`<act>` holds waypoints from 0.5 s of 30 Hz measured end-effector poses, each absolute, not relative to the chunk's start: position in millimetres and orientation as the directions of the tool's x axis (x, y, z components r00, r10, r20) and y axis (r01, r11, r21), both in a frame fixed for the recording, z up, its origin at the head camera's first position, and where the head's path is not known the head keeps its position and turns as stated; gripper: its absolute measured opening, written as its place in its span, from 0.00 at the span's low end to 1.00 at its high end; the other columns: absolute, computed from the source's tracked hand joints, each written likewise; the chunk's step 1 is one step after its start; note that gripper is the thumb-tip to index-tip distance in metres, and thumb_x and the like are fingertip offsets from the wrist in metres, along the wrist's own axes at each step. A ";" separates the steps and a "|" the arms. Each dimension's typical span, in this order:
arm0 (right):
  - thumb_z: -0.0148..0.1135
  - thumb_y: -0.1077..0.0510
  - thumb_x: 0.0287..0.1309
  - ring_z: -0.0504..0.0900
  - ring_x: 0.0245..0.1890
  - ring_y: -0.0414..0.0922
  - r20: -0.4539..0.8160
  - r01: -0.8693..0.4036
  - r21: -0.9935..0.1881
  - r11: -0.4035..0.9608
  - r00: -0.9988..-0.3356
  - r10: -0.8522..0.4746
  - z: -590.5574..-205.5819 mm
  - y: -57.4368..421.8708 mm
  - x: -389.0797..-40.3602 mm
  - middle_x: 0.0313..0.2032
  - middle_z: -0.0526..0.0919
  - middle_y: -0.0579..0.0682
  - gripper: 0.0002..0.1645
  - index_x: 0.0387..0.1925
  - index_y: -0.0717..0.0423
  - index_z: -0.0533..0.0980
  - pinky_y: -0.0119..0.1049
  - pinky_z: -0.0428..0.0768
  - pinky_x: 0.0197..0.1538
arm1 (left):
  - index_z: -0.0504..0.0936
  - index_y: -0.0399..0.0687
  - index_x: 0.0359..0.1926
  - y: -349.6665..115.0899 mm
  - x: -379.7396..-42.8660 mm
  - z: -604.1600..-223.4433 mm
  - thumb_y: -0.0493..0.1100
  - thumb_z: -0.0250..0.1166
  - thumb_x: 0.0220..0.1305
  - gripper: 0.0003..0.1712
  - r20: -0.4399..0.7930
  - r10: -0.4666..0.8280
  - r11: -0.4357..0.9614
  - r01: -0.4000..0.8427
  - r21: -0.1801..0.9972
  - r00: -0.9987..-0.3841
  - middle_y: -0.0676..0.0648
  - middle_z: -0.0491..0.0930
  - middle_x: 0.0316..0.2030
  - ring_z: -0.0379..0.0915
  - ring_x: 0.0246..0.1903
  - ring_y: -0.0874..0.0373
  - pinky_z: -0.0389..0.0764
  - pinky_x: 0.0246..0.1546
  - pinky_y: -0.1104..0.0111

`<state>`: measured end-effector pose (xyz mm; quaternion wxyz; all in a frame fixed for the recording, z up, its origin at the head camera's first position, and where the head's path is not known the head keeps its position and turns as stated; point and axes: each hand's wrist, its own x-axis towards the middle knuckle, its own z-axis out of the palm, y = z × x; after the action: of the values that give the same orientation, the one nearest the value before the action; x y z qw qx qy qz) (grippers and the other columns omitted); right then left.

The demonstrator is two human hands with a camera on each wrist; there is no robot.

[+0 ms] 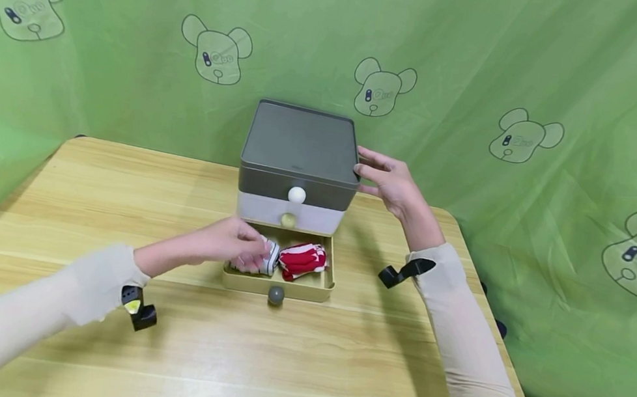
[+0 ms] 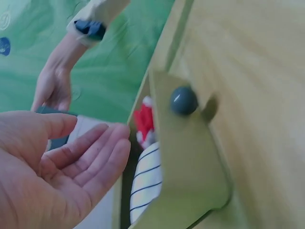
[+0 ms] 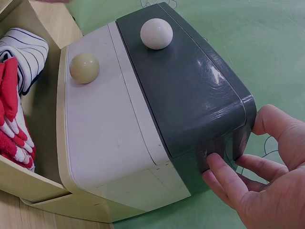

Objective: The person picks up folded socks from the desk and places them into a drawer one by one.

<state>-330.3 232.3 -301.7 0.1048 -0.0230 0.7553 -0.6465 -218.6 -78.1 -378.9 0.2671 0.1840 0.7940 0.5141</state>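
Observation:
A three-tier drawer box [image 1: 303, 144] stands on the table, and its bottom drawer [image 1: 308, 292] is pulled out. Inside that drawer lie a rolled white sock with dark stripes [image 3: 26, 55] and a rolled red-and-white sock [image 1: 303, 261]. Over the drawer's left side hovers my left hand [image 1: 236, 243], partly covering the striped sock in the head view. Its palm and loosely bent fingers hold nothing in the left wrist view. My right hand [image 3: 267, 171] touches the right side of the dark grey top tier [image 3: 200, 90] with its fingertips and thumb.
The tiers carry round knobs: a white knob [image 1: 296, 195], a cream knob [image 1: 288, 220] and a grey knob [image 1: 276, 295] on the pulled-out drawer. Behind the wooden table [image 1: 253, 361] hangs a green curtain [image 1: 314, 28] with bear drawings.

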 end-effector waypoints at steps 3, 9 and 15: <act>0.60 0.66 0.69 0.79 0.57 0.44 -0.128 0.099 -0.981 0.164 -0.977 -0.172 -301.7 232.4 -329.9 0.72 0.68 0.58 0.36 0.75 0.51 0.64 0.36 0.86 0.56 | 0.85 0.30 0.47 -75.6 -206.5 -386.3 0.45 0.58 0.76 0.19 -0.276 0.608 0.385 -0.027 0.922 -0.744 0.32 0.87 0.42 0.87 0.41 0.41 0.89 0.48 0.53; 0.60 0.66 0.69 0.78 0.58 0.45 -0.129 0.100 -0.981 0.166 -0.977 -0.172 -301.1 232.9 -329.9 0.72 0.68 0.57 0.36 0.75 0.51 0.64 0.37 0.86 0.57 | 0.83 0.27 0.48 -70.6 -189.8 -402.7 0.47 0.57 0.77 0.23 -0.372 0.652 0.358 -0.165 0.919 -0.661 0.33 0.88 0.42 0.88 0.37 0.50 0.89 0.47 0.56; 0.59 0.66 0.69 0.79 0.57 0.45 -0.129 0.102 -0.982 0.159 -0.977 -0.170 -301.9 232.7 -330.5 0.72 0.68 0.57 0.36 0.75 0.51 0.64 0.37 0.86 0.56 | 0.82 0.28 0.51 -68.9 -184.0 -418.8 0.47 0.55 0.77 0.23 -0.463 0.653 0.340 -0.314 0.886 -0.600 0.33 0.87 0.46 0.88 0.40 0.52 0.89 0.49 0.59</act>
<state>-330.5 232.7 -301.9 0.1050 -0.0225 0.7539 -0.6482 -184.0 -68.9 -418.8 0.4304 0.1215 0.6962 0.5615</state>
